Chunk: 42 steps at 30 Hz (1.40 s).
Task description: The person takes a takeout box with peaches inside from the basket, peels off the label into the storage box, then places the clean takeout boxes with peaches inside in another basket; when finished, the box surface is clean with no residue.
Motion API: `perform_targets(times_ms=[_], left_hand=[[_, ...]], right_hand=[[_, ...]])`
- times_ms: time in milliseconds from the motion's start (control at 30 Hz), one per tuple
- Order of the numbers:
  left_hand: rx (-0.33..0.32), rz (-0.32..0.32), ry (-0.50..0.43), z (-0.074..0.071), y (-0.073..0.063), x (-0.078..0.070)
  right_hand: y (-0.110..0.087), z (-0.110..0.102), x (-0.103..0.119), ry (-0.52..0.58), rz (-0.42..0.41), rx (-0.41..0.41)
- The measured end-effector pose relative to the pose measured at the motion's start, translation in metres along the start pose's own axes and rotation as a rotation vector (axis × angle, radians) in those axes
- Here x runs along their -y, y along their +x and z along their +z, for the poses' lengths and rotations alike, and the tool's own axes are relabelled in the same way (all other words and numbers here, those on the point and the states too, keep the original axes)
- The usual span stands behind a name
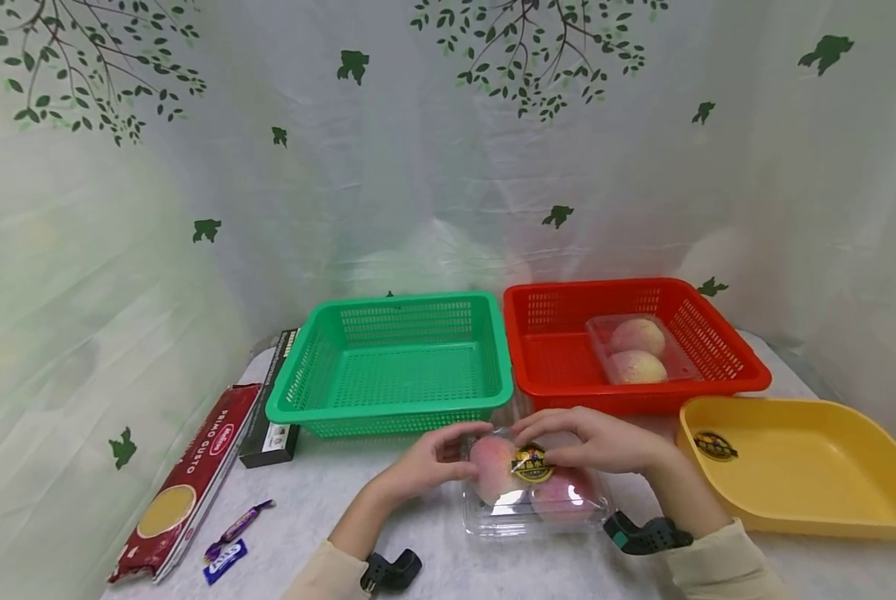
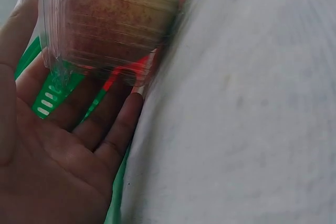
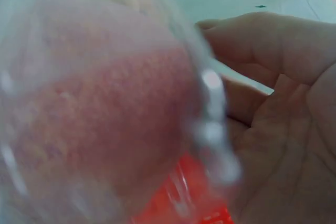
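A clear plastic clamshell box (image 1: 526, 521) holds peaches (image 1: 491, 468) and has a black and gold sticker (image 1: 533, 463) on its lid. It is on the white table, in front of the baskets. My left hand (image 1: 431, 458) holds its left side, thumb near the lid's edge and fingers round the far side, as the left wrist view shows. From the right, my right hand (image 1: 593, 442) grips its far right part, fingers over the top edge. In the right wrist view a blurred peach (image 3: 100, 103) fills the foreground, with the right thumb beside the box wall.
Behind stand a green basket (image 1: 389, 410) and a red basket (image 1: 635, 398), the red one containing another peach box (image 1: 635, 350). A yellow tray (image 1: 815, 467) with a sticker (image 1: 715, 446) is at right. Leftward lie a red packet (image 1: 192, 475), black box (image 1: 267, 417) and two small wrapped sweets (image 1: 226, 560).
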State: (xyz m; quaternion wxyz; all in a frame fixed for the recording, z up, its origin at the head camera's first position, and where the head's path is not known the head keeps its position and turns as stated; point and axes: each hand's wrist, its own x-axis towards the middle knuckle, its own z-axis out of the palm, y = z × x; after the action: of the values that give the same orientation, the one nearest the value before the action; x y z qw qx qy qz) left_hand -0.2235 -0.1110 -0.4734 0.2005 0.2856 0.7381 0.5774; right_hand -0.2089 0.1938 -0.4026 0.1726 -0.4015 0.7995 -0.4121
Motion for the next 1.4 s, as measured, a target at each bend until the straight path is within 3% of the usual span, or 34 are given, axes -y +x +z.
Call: perform_targets(times_ms=[133, 733, 1000, 1400], left_hand=[[-0.002, 0.000, 0.003, 0.000, -0.002, 0.002], [-0.005, 0.013, 0.012, -0.001, -0.002, 0.002], [-0.007, 0.009, 0.000, 0.000, -0.001, 0.001], [-0.011, 0.003, 0.006, -0.001, -0.001, 0.002]], right_hand=[[0.001, 0.002, 0.003, -0.007, 0.022, -0.024], [0.008, 0.008, 0.006, -0.002, -0.057, -0.136], [0.012, 0.012, 0.007, -0.020, -0.018, -0.176], [-0.007, -0.003, 0.033, -0.008, -0.069, -0.205]])
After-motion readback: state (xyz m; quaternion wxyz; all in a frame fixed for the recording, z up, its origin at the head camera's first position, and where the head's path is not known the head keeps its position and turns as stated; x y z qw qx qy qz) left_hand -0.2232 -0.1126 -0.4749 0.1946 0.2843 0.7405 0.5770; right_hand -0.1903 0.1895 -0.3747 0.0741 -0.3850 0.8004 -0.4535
